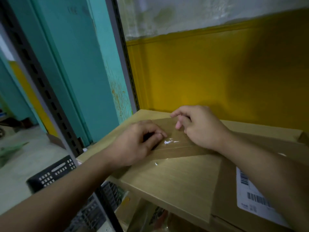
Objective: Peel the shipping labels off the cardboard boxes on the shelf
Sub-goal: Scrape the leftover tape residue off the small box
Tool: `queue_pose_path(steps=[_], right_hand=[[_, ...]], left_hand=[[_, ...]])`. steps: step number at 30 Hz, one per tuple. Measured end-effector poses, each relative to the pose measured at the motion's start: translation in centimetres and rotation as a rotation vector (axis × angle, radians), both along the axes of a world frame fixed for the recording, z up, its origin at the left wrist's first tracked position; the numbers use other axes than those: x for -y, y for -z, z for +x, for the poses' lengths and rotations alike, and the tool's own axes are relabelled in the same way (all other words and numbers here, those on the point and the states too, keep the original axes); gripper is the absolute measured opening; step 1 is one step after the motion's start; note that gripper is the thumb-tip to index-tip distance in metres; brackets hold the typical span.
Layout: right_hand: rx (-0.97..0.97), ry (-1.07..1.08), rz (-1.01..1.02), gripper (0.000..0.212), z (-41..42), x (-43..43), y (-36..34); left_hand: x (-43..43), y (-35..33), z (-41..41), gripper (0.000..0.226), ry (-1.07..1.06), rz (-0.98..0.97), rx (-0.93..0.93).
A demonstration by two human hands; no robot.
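Both hands rest on top of a cardboard box point(167, 181), working at a strip of clear tape point(180, 148) and not at any label. The left hand point(138, 141) has its fingers curled, the tips bunched against the thumb on the glossy tape; whether they actually pinch a lifted bit of it cannot be told. The right hand point(199, 128) is loosely bent, forefinger reaching to the tape's far edge, and appears to grip nothing.

The shipping label point(250, 196) lies behind both hands, back toward the person, just beside and partly under the right forearm. Its long axis runs roughly along that forearm. The right hand is clearly the nearer; it would have to draw back toward the body to reach a corner, and the left would have to cross over.

The label is white, flat and seemingly fully stuck down, with barcodes and small blurred print. Its far corner is free of the arm.
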State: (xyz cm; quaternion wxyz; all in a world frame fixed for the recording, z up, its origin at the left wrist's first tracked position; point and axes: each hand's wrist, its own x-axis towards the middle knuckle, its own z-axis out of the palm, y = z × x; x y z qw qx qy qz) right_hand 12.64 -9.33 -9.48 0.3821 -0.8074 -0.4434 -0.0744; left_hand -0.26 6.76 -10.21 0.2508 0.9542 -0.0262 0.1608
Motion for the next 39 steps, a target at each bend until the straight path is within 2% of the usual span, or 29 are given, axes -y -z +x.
queue_pose_path(steps=[3, 6, 13, 16, 22, 29, 39], right_hand=[[0.101, 0.026, 0.076, 0.025, -0.1, -0.1, -0.4], [0.114, 0.101, 0.206, 0.024, 0.0, 0.5, -1.2], [0.048, 0.062, -0.041, 0.024, -1.1, 0.5, -0.8], [0.026, 0.04, -0.102, 0.022, -1.2, 0.2, -0.2], [0.061, 0.074, -0.097, 0.02, -0.6, -0.1, 0.4], [0.07, 0.099, -0.091, 0.021, -0.1, -0.1, 0.7], [0.164, 0.129, -0.118, 0.02, -1.2, -0.5, 0.3]], left_hand=[[0.0, 1.5, -0.8, 0.024, 0.015, 0.066, 0.128], [-0.2, 2.5, -0.8, 0.035, 0.004, 0.13, 0.166], [-0.2, 2.6, -0.7, 0.032, 0.024, 0.063, 0.189], [-0.1, 2.7, -0.6, 0.041, 0.002, 0.113, 0.181], [-0.3, 2.3, 0.2, 0.049, -0.003, 0.143, 0.142], [-0.8, 2.8, 0.6, 0.04, 0.029, 0.088, 0.19], [-0.7, 2.7, 0.7, 0.035, 0.041, 0.164, 0.164]])
